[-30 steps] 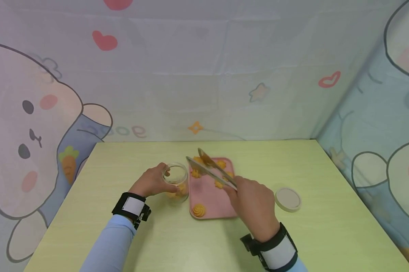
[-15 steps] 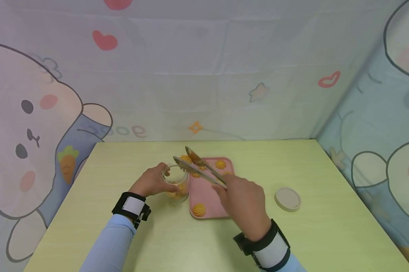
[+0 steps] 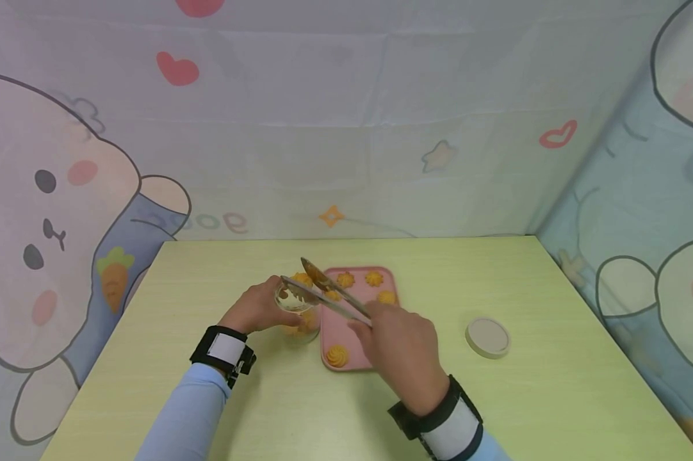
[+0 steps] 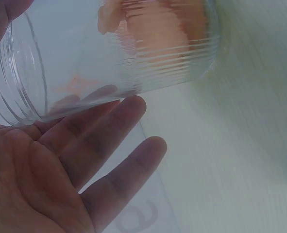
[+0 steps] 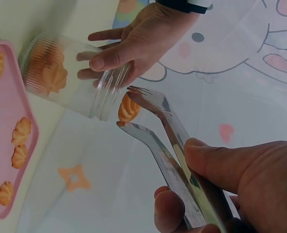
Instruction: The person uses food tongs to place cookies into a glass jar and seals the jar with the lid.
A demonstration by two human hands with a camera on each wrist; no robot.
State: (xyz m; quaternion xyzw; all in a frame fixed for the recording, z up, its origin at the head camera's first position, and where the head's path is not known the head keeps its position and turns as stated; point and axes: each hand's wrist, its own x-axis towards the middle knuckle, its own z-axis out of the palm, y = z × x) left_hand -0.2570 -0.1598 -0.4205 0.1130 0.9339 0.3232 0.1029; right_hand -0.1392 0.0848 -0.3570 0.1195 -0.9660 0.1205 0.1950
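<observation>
My left hand (image 3: pixel 261 303) grips a clear glass jar (image 4: pixel 70 58) near its neck, thumb on the near side and fingers behind. Inside the jar, low down, lie several golden swirl cookies (image 5: pixel 50 68). In my right hand (image 3: pixel 401 346) I hold metal tongs (image 5: pixel 175 155), thumb on one arm and fingers on the other. One cookie (image 5: pixel 128 108) is pinched between the tong tips, right at the jar's mouth. Beside the jar is a pink tray (image 3: pixel 352 326) with several more cookies, one of them (image 3: pixel 337 356) alone in its near left corner.
A round pale lid (image 3: pixel 488 338) lies on the table (image 3: pixel 554 384) to the right of the tray. Behind the table hangs a cartoon-printed cloth (image 3: pixel 346 128), which also covers the right side.
My right hand has moved left with the tongs, carrying a cookie from above the tray to the jar's mouth. My left hand and the jar have stayed in place.
</observation>
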